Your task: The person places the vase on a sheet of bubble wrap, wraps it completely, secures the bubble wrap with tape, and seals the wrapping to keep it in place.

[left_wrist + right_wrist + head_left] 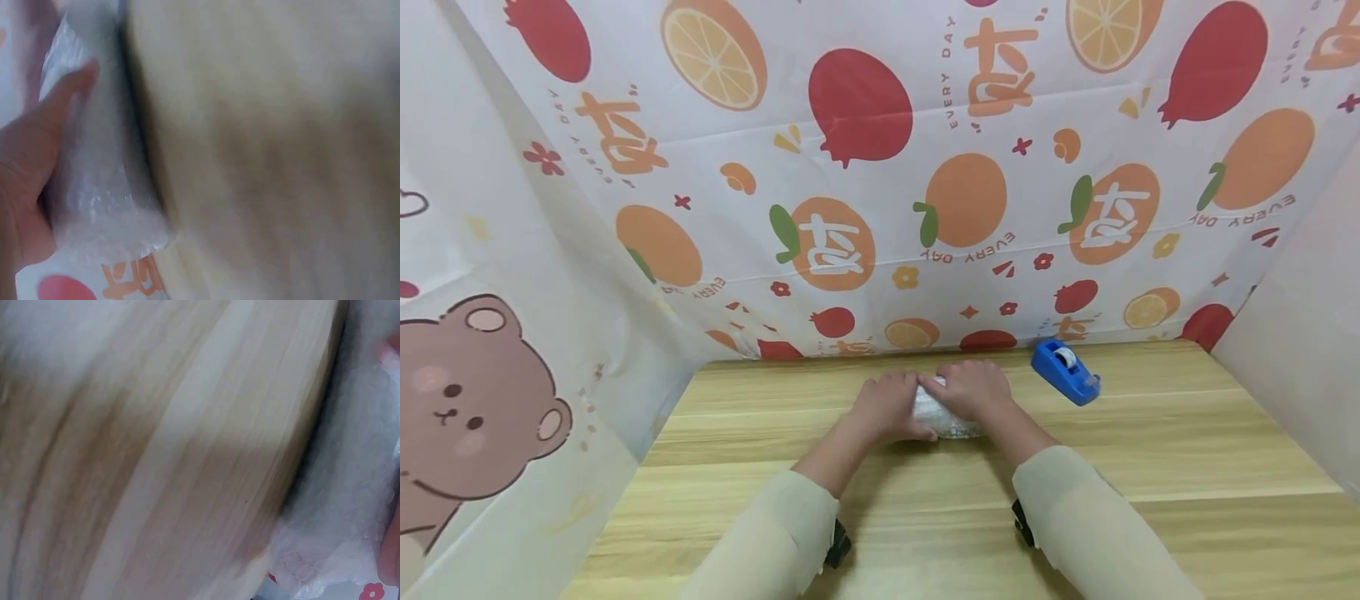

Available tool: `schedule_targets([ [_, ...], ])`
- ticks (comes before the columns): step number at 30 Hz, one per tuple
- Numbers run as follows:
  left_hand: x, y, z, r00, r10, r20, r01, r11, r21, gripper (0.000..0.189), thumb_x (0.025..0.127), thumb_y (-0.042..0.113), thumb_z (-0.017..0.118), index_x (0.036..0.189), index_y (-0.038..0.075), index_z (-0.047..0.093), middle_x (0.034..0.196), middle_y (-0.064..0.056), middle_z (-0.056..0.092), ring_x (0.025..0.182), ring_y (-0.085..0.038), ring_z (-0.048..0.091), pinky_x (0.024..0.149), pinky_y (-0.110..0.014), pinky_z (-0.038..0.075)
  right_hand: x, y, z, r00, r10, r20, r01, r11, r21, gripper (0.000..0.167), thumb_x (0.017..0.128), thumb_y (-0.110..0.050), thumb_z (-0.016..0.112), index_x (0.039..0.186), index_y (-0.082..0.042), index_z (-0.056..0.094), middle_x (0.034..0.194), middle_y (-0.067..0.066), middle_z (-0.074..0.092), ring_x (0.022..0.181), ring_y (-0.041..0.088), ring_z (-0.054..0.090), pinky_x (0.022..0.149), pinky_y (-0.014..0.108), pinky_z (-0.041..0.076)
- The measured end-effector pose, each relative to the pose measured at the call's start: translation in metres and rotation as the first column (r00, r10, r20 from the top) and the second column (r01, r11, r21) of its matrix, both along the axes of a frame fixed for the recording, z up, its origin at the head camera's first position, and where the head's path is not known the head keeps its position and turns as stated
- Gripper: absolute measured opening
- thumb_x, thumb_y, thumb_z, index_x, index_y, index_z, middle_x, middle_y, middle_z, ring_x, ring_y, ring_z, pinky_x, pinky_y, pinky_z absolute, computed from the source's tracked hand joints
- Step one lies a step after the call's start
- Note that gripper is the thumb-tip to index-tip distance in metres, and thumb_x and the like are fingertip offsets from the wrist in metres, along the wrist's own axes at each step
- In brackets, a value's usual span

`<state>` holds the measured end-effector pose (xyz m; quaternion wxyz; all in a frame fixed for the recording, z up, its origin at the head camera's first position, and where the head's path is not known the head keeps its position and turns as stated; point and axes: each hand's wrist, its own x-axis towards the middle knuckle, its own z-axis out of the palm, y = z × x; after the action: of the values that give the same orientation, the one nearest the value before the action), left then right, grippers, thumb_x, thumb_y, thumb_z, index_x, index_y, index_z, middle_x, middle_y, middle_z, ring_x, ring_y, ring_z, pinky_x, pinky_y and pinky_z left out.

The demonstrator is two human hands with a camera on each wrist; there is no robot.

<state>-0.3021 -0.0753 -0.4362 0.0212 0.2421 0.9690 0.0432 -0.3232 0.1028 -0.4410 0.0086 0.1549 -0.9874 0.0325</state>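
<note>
A whitish bubble-wrap bundle, shaped like a roll, lies across the tabletop between the two hands. My left hand grips its left part, with the thumb along the near side. From the right, my right hand holds the other part, its fingers over the top. In the left wrist view the left hand has its thumb pressed on the crinkled plastic wrap. At the edge of the right wrist view, a bit of the right hand shows against the wrap. Whatever is inside the wrap is hidden.
A blue tape dispenser with a roll of tape stands behind and right of the hands on the wooden table. A fruit-printed cloth hangs along the back edge, and a bear-printed sheet at the left.
</note>
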Motion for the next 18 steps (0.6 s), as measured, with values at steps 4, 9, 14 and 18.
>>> schedule_targets([
  [4,0.012,0.003,-0.005,0.994,0.034,-0.105,-0.041,0.997,-0.058,0.102,0.061,0.075,0.076,0.131,0.007,0.048,0.118,-0.011,0.062,0.105,-0.031,0.061,0.086,-0.05,0.049,0.002,0.0,0.002,1.0,-0.001,0.005,0.001,1.0,0.005,0.077,0.093,-0.075,0.019,0.128,-0.025,0.065,0.121,0.006,0.069,0.106,0.028,0.064,0.094,0.053,0.047],
  [9,0.015,0.003,-0.005,0.984,0.03,-0.174,-0.043,0.997,-0.071,0.094,0.059,0.065,0.084,0.127,0.01,0.05,0.108,-0.009,0.063,0.095,-0.028,0.063,0.08,-0.046,0.05,0.005,0.0,0.005,1.0,0.013,-0.008,-0.012,1.0,0.008,0.078,0.093,-0.074,0.016,0.129,-0.023,0.063,0.123,0.006,0.068,0.11,0.03,0.063,0.096,0.054,0.045],
  [14,0.014,0.001,-0.002,0.983,0.023,-0.181,-0.036,0.997,-0.068,0.08,0.061,0.052,0.085,0.122,0.013,0.052,0.102,-0.008,0.063,0.087,-0.028,0.063,0.076,-0.046,0.049,0.01,0.001,0.003,0.999,0.032,-0.034,-0.032,0.999,-0.01,0.084,0.091,-0.078,0.014,0.129,-0.022,0.062,0.126,0.007,0.067,0.114,0.031,0.061,0.099,0.055,0.043],
  [18,0.016,0.001,-0.003,0.986,0.006,-0.165,-0.017,0.998,-0.068,0.075,0.063,0.05,0.084,0.12,0.014,0.051,0.1,-0.008,0.062,0.085,-0.029,0.063,0.075,-0.047,0.048,0.015,0.005,-0.002,0.993,0.086,-0.081,-0.084,0.996,0.028,0.089,0.085,-0.084,0.014,0.135,-0.024,0.057,0.13,0.006,0.063,0.119,0.031,0.058,0.1,0.056,0.042],
])
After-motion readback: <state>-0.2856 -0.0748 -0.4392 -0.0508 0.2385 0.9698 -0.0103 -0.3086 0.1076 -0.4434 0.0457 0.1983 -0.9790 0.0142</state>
